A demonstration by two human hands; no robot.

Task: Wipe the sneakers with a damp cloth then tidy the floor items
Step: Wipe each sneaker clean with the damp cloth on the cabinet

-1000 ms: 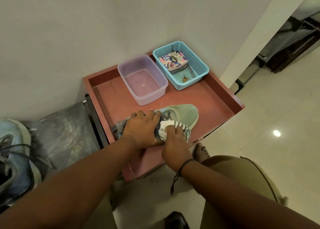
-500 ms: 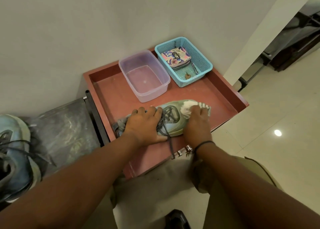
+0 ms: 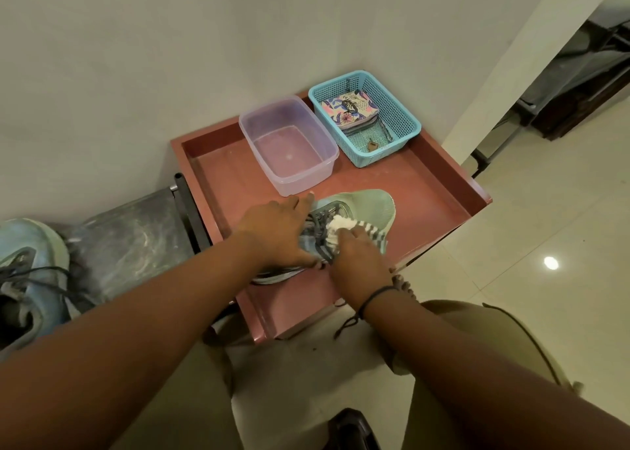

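Head view: right hand (image 3: 358,258) clutching cloth (image 3: 341,231) has returned from toe to laces, six o'clock of container (image 3: 289,143); left hand (image 3: 276,231) lies flat, steadying sneaker (image 3: 368,207); wiping continues.

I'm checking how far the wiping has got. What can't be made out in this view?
- Heel and near side of the pale green mesh sneaker: hidden under the left hand and right hand.
- Striped white cloth: dampness unreadable.
- Second, light blue sneaker: cut off by the left edge.
- Small brown item in the turquoise plastic basket: too small.
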